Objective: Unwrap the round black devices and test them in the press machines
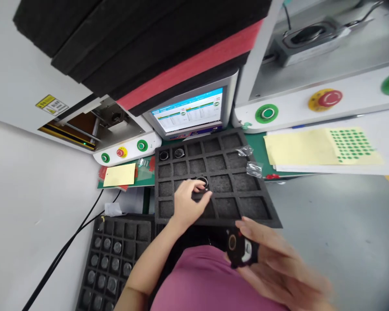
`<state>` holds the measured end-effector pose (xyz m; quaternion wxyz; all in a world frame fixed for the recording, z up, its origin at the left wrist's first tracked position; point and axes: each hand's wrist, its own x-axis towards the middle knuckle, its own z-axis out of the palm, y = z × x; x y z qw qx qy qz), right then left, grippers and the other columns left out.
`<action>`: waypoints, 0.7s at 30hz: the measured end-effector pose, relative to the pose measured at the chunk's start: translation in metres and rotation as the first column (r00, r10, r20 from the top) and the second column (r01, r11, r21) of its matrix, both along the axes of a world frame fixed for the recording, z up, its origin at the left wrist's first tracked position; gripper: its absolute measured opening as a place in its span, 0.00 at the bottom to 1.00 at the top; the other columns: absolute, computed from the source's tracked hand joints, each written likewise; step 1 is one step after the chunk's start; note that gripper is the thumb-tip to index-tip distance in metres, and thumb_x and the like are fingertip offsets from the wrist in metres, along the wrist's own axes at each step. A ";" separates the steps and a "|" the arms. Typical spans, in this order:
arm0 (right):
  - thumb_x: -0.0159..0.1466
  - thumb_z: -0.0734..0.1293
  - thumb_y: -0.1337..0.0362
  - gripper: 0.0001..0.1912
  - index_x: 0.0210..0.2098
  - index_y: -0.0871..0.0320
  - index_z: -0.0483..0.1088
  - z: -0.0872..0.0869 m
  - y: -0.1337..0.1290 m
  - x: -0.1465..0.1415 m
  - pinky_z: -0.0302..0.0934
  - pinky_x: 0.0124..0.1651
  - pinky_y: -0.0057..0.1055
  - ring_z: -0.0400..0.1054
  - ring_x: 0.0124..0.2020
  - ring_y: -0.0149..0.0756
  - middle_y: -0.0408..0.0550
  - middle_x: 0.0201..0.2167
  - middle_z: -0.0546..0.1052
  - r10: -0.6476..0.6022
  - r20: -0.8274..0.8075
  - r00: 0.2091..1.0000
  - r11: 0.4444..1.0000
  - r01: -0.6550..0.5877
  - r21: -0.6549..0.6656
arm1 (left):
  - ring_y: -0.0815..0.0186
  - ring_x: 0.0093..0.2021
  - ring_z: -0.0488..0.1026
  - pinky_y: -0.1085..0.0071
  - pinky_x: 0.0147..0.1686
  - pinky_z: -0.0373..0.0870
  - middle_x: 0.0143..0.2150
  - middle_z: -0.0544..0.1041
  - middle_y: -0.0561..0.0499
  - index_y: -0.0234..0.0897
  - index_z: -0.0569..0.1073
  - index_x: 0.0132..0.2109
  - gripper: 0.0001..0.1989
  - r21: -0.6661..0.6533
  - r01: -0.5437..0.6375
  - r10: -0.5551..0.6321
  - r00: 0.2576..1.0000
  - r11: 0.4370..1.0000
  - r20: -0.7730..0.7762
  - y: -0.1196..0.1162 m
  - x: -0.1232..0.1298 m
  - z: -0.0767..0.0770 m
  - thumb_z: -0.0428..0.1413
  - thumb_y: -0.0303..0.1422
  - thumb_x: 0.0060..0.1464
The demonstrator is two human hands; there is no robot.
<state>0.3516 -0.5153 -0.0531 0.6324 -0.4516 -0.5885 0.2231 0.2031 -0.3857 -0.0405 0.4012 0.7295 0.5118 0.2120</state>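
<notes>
Right hand: [278, 263] nearest, to the right; thumb and fingers pinched around a device, blurred.
Device: [235, 250] black, with a coppery ring and a pale strip; held up just off the near edge of the tray.
Shirt: [207, 280] pink, between the forearms.
Lower tray: [129, 229] near left; clear-looking round pieces [107, 244] in many pockets.
Left hand: [189, 203] over the middle of the tray, fingers curled, thumb close; grip narrow at a dark round part. Gripping or only touching, cannot tell.
Round part: [203, 181] at the fingertips, partly hidden, over a middle pocket.
Tray: [227, 208] black foam, gridded; two discs [179, 153] side by side in the far left pockets.
Wraps: [254, 169] two, clear, crumpled, on the tray's right edge.
Cards: left card [119, 174] plain yellow; right card [301, 147] yellow, beside green dots.
Screen: [191, 110] lit, just beyond the tray.
Machines: left [128, 149] and right [291, 108], green and red buttons on both.
Foam stack: [142, 47] black slabs, one red, above the screen.
</notes>
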 end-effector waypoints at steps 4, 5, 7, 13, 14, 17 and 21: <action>0.54 0.72 0.78 0.37 0.59 0.48 0.62 -0.008 0.007 0.008 0.74 0.54 0.40 0.76 0.49 0.41 0.46 0.56 0.75 -0.126 0.010 0.992 0.980 0.123 0.158 | 0.51 0.54 0.69 0.54 0.57 0.65 0.51 0.75 0.41 0.36 0.75 0.46 0.17 0.125 -0.023 0.054 0.967 0.992 -0.250 0.021 0.016 -0.032 0.60 0.20 0.47; 0.54 0.72 0.80 0.38 0.59 0.48 0.61 -0.009 0.010 0.011 0.74 0.53 0.39 0.76 0.49 0.40 0.46 0.55 0.75 -0.174 0.049 0.984 0.973 0.164 0.163 | 0.51 0.54 0.70 0.53 0.57 0.66 0.51 0.75 0.41 0.35 0.75 0.46 0.18 0.117 -0.026 0.056 0.965 0.993 -0.257 0.023 0.018 -0.037 0.60 0.19 0.47; 0.56 0.70 0.79 0.35 0.59 0.48 0.61 -0.012 0.016 0.015 0.75 0.49 0.38 0.76 0.49 0.41 0.47 0.53 0.77 -0.251 0.134 0.959 0.964 0.236 0.121 | 0.51 0.53 0.71 0.52 0.57 0.65 0.50 0.76 0.41 0.35 0.75 0.46 0.19 0.099 -0.037 0.061 0.966 0.994 -0.251 0.026 0.019 -0.041 0.60 0.18 0.46; 0.64 0.63 0.67 0.13 0.49 0.55 0.66 -0.039 0.060 0.017 0.71 0.51 0.51 0.73 0.52 0.50 0.57 0.49 0.77 -0.199 0.334 0.921 0.950 0.266 -0.167 | 0.57 0.43 0.78 0.58 0.49 0.74 0.45 0.79 0.40 0.31 0.76 0.49 0.19 -0.018 -0.051 0.051 0.998 0.999 -0.026 0.030 -0.001 -0.018 0.64 0.35 0.50; 0.64 0.62 0.67 0.13 0.48 0.56 0.67 -0.044 0.072 0.017 0.70 0.52 0.52 0.72 0.52 0.52 0.58 0.49 0.77 -0.165 0.331 0.929 0.955 0.235 -0.181 | 0.59 0.40 0.79 0.61 0.45 0.76 0.44 0.80 0.39 0.30 0.76 0.51 0.23 -0.058 -0.037 0.040 0.998 0.998 0.042 0.027 -0.006 -0.010 0.62 0.41 0.53; 0.60 0.62 0.69 0.15 0.46 0.57 0.69 -0.058 0.107 0.018 0.70 0.52 0.51 0.73 0.50 0.52 0.57 0.47 0.77 -0.067 0.306 0.950 0.957 0.148 -0.248 | 0.61 0.33 0.80 0.67 0.36 0.77 0.41 0.81 0.36 0.27 0.77 0.50 0.35 -0.325 0.079 0.072 0.901 0.943 0.428 0.011 -0.016 0.014 0.59 0.56 0.50; 0.56 0.66 0.67 0.16 0.44 0.60 0.71 -0.054 0.132 0.015 0.70 0.50 0.52 0.75 0.46 0.53 0.59 0.43 0.79 0.013 0.241 0.970 0.935 0.074 -0.348 | 0.64 0.29 0.79 0.74 0.29 0.75 0.37 0.82 0.37 0.27 0.80 0.43 0.33 -0.554 0.320 0.285 0.605 0.769 0.744 -0.013 -0.023 0.035 0.67 0.54 0.39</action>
